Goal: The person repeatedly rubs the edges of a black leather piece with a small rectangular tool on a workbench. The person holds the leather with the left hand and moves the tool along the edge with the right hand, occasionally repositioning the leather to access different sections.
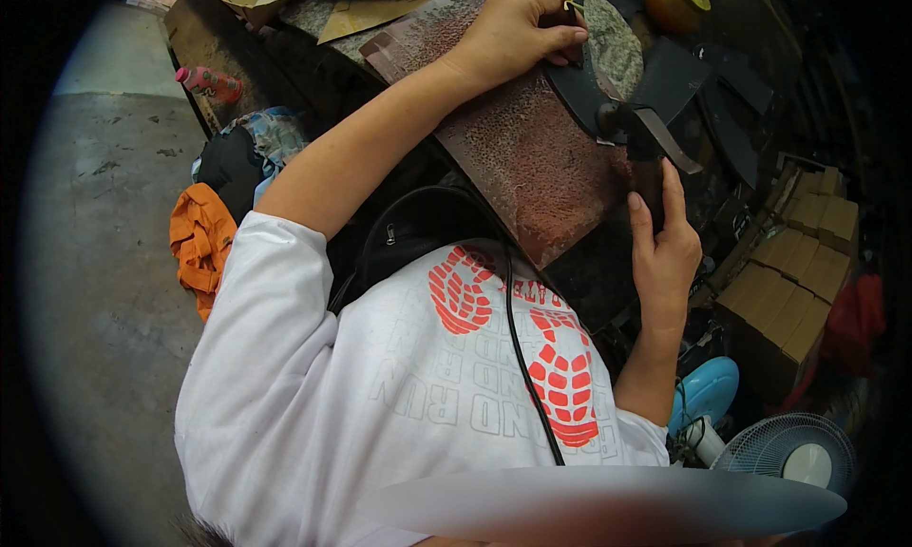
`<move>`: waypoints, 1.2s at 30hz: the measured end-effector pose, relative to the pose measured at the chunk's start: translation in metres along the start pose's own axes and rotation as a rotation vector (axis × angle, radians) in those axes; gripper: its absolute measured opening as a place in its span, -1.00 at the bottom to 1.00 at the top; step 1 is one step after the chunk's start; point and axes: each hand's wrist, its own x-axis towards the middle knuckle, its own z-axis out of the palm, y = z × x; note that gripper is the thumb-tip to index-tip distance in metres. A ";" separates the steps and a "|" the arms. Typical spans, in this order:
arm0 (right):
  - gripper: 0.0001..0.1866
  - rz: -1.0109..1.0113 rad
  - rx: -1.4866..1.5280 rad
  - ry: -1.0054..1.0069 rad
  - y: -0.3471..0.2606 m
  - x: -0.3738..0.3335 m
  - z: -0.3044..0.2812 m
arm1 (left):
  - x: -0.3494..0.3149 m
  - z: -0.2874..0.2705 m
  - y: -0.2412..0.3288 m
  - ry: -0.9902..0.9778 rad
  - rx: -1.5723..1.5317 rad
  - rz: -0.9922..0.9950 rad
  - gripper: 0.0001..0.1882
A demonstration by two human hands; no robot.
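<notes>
My left hand (518, 38) is closed round a slim, dark punch-like tool (572, 13) with a yellowish top, held upright over a flat black leather-like piece (570, 95). The fingers hide part of the tool. This piece lies on a brown, heavily pitted board (532, 162). To the right, my right hand (665, 252) grips a hammer (647, 172) by its dark handle. The hammer's round face is close to the black piece, below the left hand; I cannot tell whether they touch. More flat black pieces (673, 76) lie right of a grey speckled stone slab (616, 43).
An orange jar (676, 7) with a yellow lid stands at the far right. Stacked cardboard boxes (788, 271), a blue round object (708, 390) and a fan (806, 457) are at the right. A pink bottle (211, 83) and orange cloth (201, 238) lie at left.
</notes>
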 end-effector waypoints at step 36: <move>-0.48 -0.066 0.081 -0.007 0.000 0.005 -0.007 | 0.005 0.009 -0.001 0.044 -0.143 -0.184 -0.85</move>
